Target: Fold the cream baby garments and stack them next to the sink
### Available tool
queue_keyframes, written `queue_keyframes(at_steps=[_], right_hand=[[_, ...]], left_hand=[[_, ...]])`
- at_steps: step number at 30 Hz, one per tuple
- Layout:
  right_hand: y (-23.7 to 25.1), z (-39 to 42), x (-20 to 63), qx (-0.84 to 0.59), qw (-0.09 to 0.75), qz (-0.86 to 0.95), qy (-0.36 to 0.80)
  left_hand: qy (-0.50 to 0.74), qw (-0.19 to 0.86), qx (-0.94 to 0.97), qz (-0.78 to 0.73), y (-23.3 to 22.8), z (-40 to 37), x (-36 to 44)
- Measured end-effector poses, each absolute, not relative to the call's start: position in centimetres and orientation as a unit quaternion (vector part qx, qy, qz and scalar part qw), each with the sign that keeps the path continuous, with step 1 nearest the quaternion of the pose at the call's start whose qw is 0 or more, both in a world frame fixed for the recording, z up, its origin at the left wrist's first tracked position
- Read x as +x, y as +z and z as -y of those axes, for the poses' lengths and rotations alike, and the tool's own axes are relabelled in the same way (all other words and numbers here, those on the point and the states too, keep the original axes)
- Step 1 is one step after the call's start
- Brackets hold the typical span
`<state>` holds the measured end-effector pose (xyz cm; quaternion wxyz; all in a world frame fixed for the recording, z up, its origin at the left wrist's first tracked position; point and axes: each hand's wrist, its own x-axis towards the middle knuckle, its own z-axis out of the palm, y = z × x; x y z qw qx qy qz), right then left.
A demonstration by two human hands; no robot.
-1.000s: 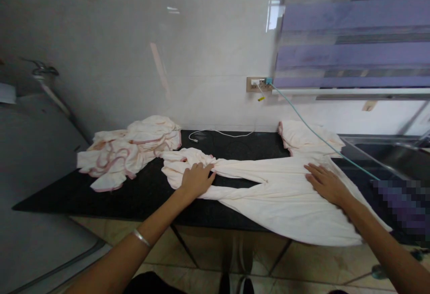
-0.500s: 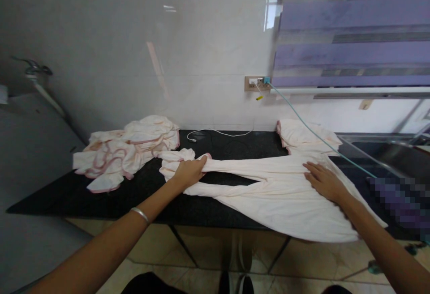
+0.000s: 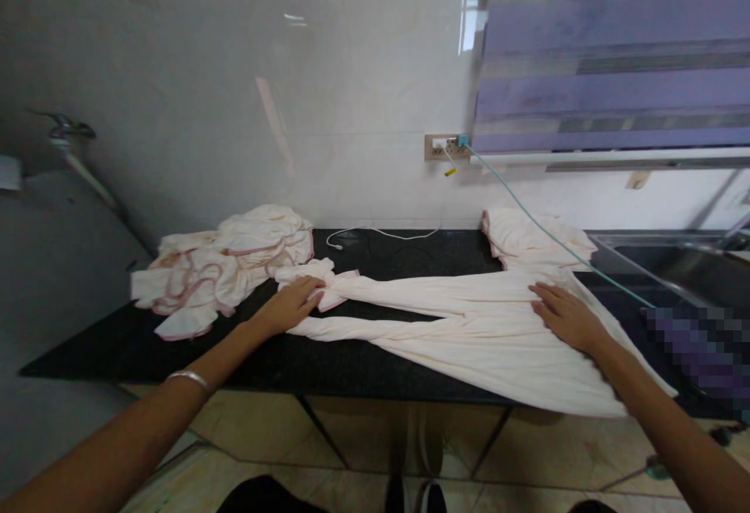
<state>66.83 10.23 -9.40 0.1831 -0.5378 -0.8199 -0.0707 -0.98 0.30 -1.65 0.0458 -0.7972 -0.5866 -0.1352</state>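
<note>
Cream trousers (image 3: 498, 325) lie stretched across the counter, their legs pointing left and the wide top part at the right. Pink edging trims the ruffled cuffs. My left hand (image 3: 293, 306) is on the ruffled end of the far leg, fingers together and curled over the bunched cloth; its fingertips are partly hidden. Flat on the upper part of the trousers rests my right hand (image 3: 566, 318), its fingers stretched out. The near leg runs beside the far one, with a dark gap between them.
A heap of cream, pink-edged garments (image 3: 228, 263) lies at the left of the black counter (image 3: 404, 361). A folded cream garment (image 3: 533, 236) sits at the back right, near a sink (image 3: 697, 267). A white cable (image 3: 387, 232) and a teal cord (image 3: 544, 228) run nearby.
My left hand has moved left along the far leg to its cuff, and the pink-edged ruffle now shows beside the fingers. The near leg's end reaches farther left. My right hand stays put.
</note>
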Motion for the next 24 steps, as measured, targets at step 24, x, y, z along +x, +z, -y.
queue_keyframes(at_steps=[24], right_hand=[[-9.9,-10.7,67.3,-0.523,0.201,0.825,-0.07]], left_hand=[[-0.289,0.096,-0.677,0.67,8.1,9.6,-2.8]])
